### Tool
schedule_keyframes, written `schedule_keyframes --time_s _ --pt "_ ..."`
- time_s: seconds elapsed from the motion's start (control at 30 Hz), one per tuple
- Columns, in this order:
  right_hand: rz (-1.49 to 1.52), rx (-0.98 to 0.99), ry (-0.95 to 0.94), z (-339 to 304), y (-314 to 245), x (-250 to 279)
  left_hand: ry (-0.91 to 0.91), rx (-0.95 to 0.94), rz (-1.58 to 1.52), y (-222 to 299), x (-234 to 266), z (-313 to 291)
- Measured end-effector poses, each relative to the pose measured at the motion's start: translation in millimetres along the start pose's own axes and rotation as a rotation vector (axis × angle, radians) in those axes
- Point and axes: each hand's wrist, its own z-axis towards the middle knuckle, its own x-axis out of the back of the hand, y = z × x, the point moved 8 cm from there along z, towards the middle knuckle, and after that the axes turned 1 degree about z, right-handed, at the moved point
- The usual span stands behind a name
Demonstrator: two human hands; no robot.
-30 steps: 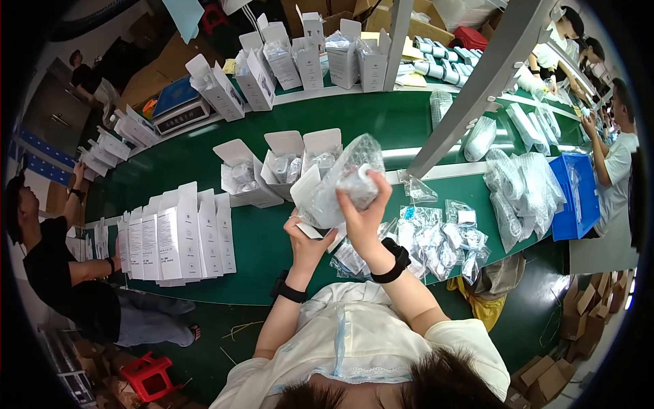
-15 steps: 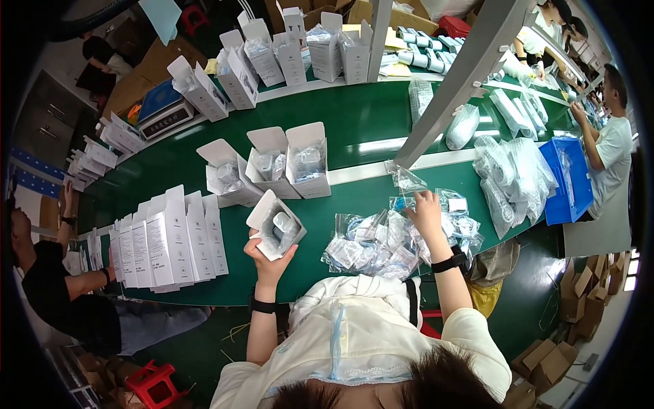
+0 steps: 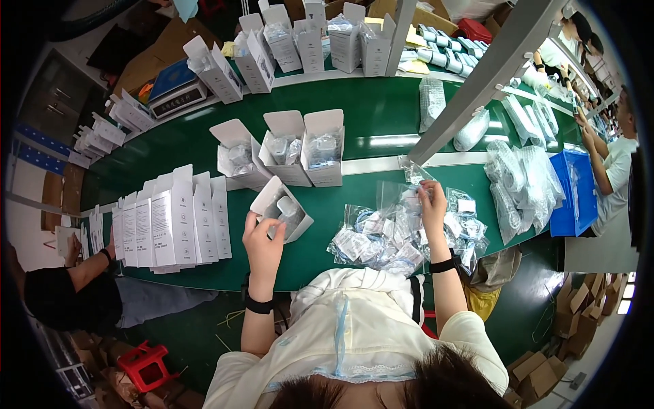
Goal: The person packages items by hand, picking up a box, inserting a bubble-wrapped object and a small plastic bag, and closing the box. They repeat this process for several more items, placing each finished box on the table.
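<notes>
Head view, and here's the person's left hand (image 3: 264,249), thumb and finger spread a little apart, fingertips right at the near side of an open white cardboard box (image 3: 298,226); whether they grip it, I cannot tell. That box leans just beyond the left hand on the green bench (image 3: 315,253), a smooth grey rounded item (image 3: 287,206) showing inside in clear wrap. Over to the right hand (image 3: 434,208): thumb and fingertips together, pinched on a small clear plastic bag (image 3: 395,195) that spreads out to their left. Just below and beside that hand, a loose heap of clear plastic packets with white and blue contents (image 3: 381,238)! Beyond the left hand, past the leaning box, three white cardboard boxes with raised flaps (image 3: 325,176) stand in a row, wrapped items in each. Left of the left hand, a tight rank of tall white printed cartons (image 3: 163,225). Out to the right hand's right, a pile of translucent bubble-wrap pouches (image 3: 521,184), and just past it a blue plastic bin (image 3: 571,223). Black wristbands (image 3: 258,305) circle both wrists, and well left of the left hand, a co-worker's black sleeve (image 3: 61,293) shows.
</notes>
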Motion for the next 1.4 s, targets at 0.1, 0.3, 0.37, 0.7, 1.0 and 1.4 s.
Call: schedule_keyframes --time_s 0.1,0.3,0.37,0.7,1.0,1.4 --pt "0.102 -0.134 0.027 11.3 -3.4 -4.6 0.036 0.07 -0.038 -2.3 2.1 7.7" --pt "0.061 -0.153 -0.181 14.2 -0.8 -39.2 0.113 0.054 -0.116 -9.8 3.7 15.7" --pt "0.109 -0.216 -0.238 13.8 2.3 -44.2 0.128 0.04 -0.138 -11.0 5.5 16.1" --pt "0.009 0.067 -0.297 33.6 -132.9 -19.9 0.12 0.011 -0.156 -15.6 1.8 21.7" --pt "0.263 0.765 -0.617 -51.4 -225.8 -156.1 0.075 0.103 -0.165 -28.1 -0.7 21.1" --pt "-0.18 1.095 -0.596 -85.9 -226.5 -178.8 0.087 0.154 -0.237 -42.5 5.3 19.7"
